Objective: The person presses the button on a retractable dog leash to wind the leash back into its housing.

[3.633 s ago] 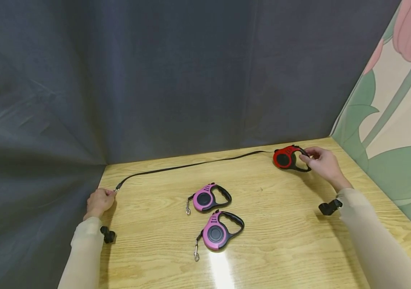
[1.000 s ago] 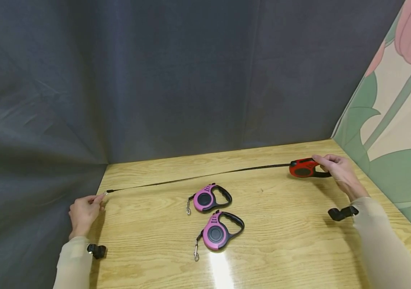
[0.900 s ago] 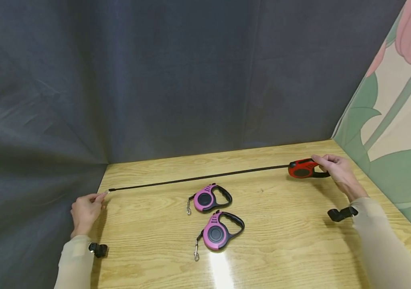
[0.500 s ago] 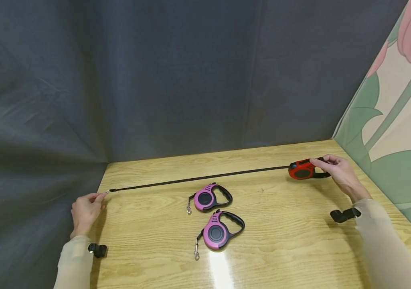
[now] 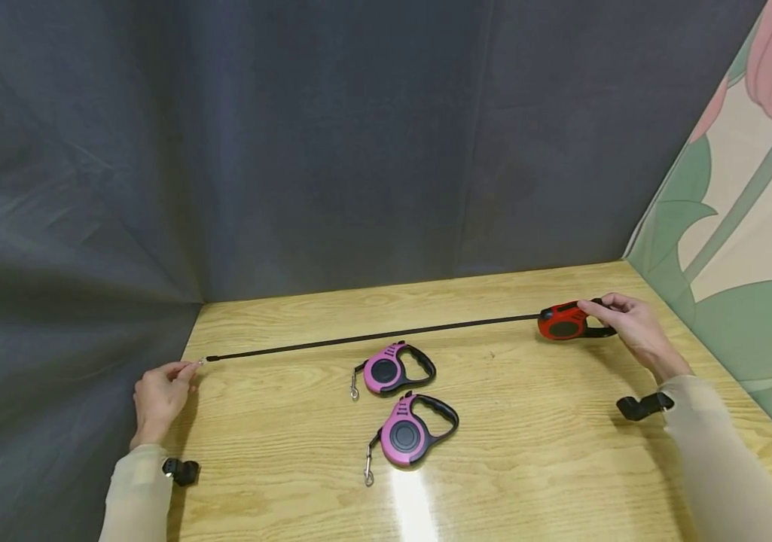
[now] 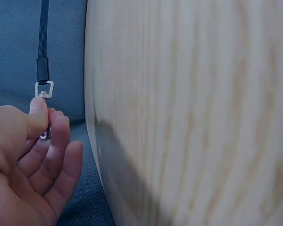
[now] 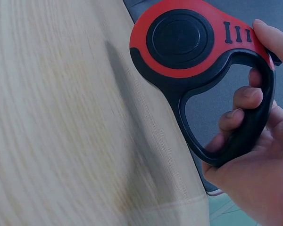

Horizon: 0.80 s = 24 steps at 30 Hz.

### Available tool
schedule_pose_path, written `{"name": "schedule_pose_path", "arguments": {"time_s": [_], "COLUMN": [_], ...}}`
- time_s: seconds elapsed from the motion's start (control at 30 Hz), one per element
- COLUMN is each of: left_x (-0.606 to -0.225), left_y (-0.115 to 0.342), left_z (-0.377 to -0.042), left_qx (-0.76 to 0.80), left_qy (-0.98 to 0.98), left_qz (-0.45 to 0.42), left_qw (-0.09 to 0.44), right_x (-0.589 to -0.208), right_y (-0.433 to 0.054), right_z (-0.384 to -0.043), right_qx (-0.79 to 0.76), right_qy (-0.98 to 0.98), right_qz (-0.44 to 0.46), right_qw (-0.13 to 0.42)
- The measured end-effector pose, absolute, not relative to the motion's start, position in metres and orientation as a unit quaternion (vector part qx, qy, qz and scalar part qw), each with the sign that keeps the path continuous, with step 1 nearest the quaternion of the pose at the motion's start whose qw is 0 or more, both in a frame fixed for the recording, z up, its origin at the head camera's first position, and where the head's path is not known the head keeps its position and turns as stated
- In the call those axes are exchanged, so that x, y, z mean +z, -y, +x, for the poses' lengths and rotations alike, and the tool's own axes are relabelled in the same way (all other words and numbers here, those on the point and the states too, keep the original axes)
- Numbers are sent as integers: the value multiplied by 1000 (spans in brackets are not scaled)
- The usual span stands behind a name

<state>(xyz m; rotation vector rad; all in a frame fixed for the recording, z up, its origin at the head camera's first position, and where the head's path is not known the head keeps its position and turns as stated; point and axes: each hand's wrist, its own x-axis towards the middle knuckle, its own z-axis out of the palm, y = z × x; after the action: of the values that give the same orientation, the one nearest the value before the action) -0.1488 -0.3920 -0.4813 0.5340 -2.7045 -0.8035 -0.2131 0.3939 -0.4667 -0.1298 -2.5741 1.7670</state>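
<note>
My right hand [image 5: 636, 331] grips the black loop handle of a red retractable dog leash [image 7: 179, 40], its fingers curled through the loop and the thumb on the red casing near the top. From that casing a black leash strap [image 5: 379, 335] runs taut and straight across to the left. At its far end my left hand [image 5: 160, 395] pinches the silver metal clip [image 6: 45, 92] between thumb and fingers, the other fingers loosely bent. Two pink retractable leashes, an upper one [image 5: 382, 371] and a lower one [image 5: 404, 435], lie on the table in front of the strap.
The wooden table [image 5: 277, 467] meets a dark grey curtain [image 5: 338, 150] at the back and left. A flower-patterned panel [image 5: 752, 263] borders the right edge. Small black wrist cameras sit on both sleeves.
Since the earliest frame the hands have moved farther apart and the strap has gone from slack to taut. The red leash has turned and shifted right. In the last half second almost nothing moves.
</note>
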Motion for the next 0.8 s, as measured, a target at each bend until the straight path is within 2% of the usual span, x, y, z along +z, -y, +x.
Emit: {"name": "schedule_pose_path", "arguments": {"time_s": [0.8], "left_x": [-485], "left_y": [378], "left_z": [-147], "left_qx": [-315], "left_qy": [916], "left_qz": [191], "left_qw": [157], "right_x": [-468], "right_y": [-386], "right_z": [-212], "right_qx": [566], "right_qy": [823], "right_qz": [-37], "right_qw": [-10]}}
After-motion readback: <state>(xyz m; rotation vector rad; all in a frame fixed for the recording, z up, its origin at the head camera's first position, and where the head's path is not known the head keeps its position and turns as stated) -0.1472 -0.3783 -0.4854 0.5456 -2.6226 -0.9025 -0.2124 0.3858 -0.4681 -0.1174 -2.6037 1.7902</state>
